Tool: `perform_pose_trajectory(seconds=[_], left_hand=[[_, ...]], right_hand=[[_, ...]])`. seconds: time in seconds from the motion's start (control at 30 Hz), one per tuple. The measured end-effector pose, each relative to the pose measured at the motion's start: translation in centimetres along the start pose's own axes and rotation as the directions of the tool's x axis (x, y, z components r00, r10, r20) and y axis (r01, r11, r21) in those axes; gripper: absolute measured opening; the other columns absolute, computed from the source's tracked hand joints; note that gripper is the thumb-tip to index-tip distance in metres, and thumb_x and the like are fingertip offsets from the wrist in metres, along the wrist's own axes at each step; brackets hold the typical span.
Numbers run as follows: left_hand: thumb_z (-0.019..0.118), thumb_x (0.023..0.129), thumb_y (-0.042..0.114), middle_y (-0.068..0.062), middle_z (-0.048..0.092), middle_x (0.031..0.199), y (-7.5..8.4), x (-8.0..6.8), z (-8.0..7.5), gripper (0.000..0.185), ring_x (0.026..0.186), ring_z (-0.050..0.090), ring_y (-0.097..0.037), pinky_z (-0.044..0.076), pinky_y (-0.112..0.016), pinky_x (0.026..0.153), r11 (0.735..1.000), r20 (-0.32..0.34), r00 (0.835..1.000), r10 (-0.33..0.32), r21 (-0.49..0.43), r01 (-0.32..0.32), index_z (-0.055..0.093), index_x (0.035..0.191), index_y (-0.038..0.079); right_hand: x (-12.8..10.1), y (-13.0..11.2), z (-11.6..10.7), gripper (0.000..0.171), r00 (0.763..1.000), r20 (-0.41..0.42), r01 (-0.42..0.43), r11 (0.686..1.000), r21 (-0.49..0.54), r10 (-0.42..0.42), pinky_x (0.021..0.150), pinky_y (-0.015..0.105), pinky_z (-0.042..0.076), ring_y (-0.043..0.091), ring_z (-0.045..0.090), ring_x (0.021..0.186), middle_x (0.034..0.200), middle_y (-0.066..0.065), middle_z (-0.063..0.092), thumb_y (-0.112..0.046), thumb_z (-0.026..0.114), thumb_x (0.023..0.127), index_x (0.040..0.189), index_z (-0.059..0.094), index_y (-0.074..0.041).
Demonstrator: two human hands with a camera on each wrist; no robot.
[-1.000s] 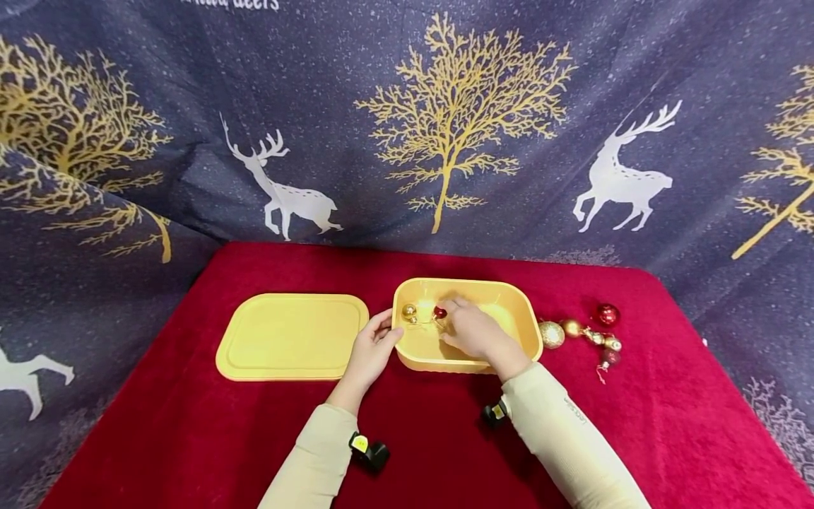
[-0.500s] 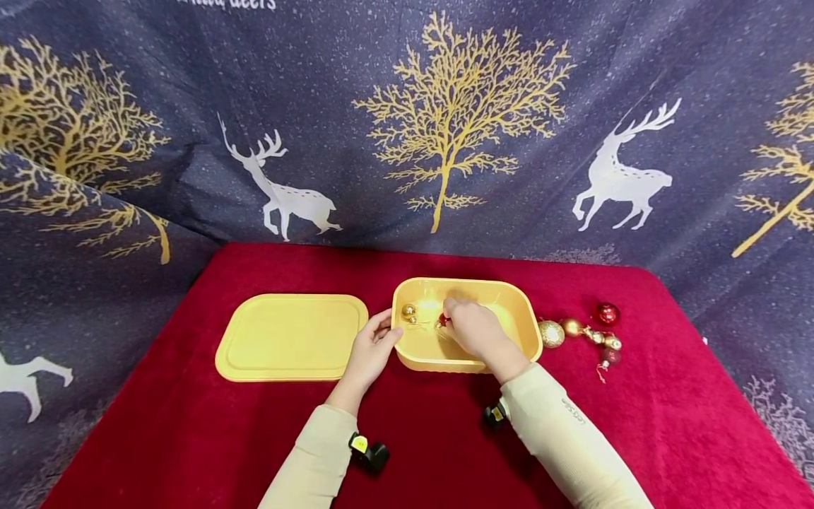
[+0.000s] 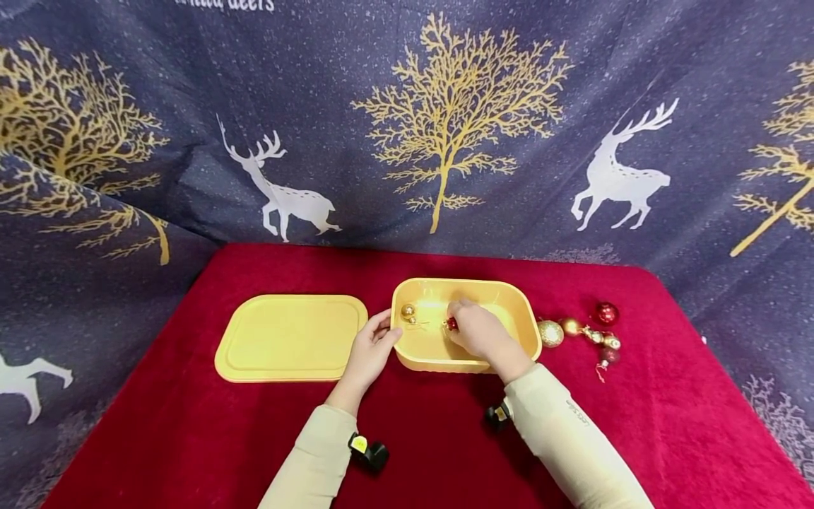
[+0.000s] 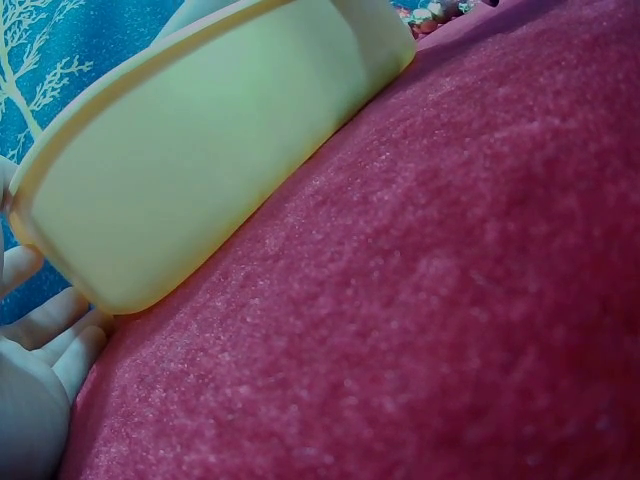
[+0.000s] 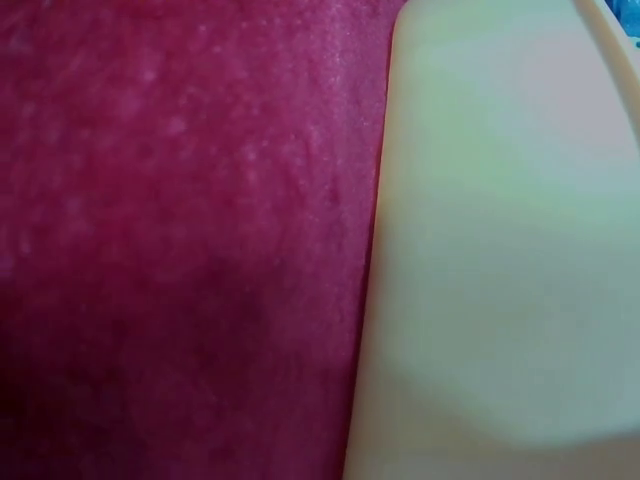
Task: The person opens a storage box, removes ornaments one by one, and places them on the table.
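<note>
A yellow box (image 3: 528, 332) stands open on the red cloth (image 3: 191, 424). My right hand (image 3: 477, 332) reaches down into it and pinches a small red bauble (image 3: 451, 324) at its fingertips. A small gold bauble (image 3: 408, 310) lies in the box's far left corner. At the box's near left corner my left hand (image 3: 372, 346) grips the rim, thumb on the edge. In the left wrist view its fingers (image 4: 40, 340) lie against the box wall (image 4: 200, 170). The right wrist view shows only the box wall (image 5: 500, 250) and cloth.
The box's yellow lid (image 3: 291, 337) lies flat to the left. Right of the box sits a cluster of baubles: a glittery gold one (image 3: 551, 334), a red one (image 3: 607, 313) and several smaller ones (image 3: 604, 343). Dark blue printed fabric (image 3: 445, 141) hangs behind.
My right hand has drawn slightly toward me and to the right inside the box, taking the red bauble with it. The left hand and the box have stayed put.
</note>
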State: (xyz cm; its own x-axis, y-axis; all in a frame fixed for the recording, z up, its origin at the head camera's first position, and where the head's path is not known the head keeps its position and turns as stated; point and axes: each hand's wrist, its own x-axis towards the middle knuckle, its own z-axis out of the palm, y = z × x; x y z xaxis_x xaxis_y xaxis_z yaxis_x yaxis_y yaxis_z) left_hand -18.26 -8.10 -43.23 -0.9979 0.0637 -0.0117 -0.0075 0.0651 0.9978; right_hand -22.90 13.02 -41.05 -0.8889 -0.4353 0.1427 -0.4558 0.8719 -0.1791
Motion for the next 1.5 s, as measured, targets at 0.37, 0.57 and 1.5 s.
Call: perform_pose_trajectory(seconds=[0.37, 0.57, 1.5], left_hand=[[0.058, 0.092, 0.013, -0.021, 0.054, 0.129, -0.1, 0.1, 0.0, 0.048, 0.115, 0.054, -0.028, 0.045, -0.035, 0.095, 1.0, 0.0, 1.0, -0.009, -0.011, 0.009, 0.046, 0.138, 0.001], [0.057, 0.092, 0.011, -0.023, 0.054, 0.129, -0.2, 0.2, 0.0, 0.048, 0.115, 0.054, -0.029, 0.045, -0.034, 0.095, 1.0, 0.001, 1.0, 0.003, -0.019, -0.003, 0.046, 0.138, 0.0], [0.059, 0.092, 0.017, -0.014, 0.057, 0.126, -2.9, 1.4, 0.2, 0.046, 0.113, 0.056, -0.024, 0.046, -0.032, 0.094, 1.0, -0.033, 0.999, 0.014, 0.004, -0.013, 0.05, 0.136, 0.01]], right_hand=[[-0.8, 1.1, -0.2, 0.021, 0.998, -0.063, 0.035, 0.982, 0.187, -0.024, 0.068, 0.029, 0.05, 0.015, 0.056, 0.075, 0.089, 0.009, 0.062, -0.011, 0.072, 0.079, 0.097, 0.068, -0.003], [-1.6, 1.5, -0.7, 0.018, 0.997, -0.072, 0.015, 0.948, 0.317, 0.008, 0.069, 0.029, 0.05, 0.018, 0.061, 0.078, 0.093, 0.008, 0.063, -0.008, 0.071, 0.078, 0.095, 0.065, -0.005], [-4.1, 2.6, -1.9, 0.008, 0.961, -0.256, -0.004, 0.932, 0.363, 0.103, 0.071, 0.035, 0.056, 0.021, 0.069, 0.079, 0.086, 0.008, 0.073, -0.011, 0.068, 0.086, 0.088, 0.072, -0.005]])
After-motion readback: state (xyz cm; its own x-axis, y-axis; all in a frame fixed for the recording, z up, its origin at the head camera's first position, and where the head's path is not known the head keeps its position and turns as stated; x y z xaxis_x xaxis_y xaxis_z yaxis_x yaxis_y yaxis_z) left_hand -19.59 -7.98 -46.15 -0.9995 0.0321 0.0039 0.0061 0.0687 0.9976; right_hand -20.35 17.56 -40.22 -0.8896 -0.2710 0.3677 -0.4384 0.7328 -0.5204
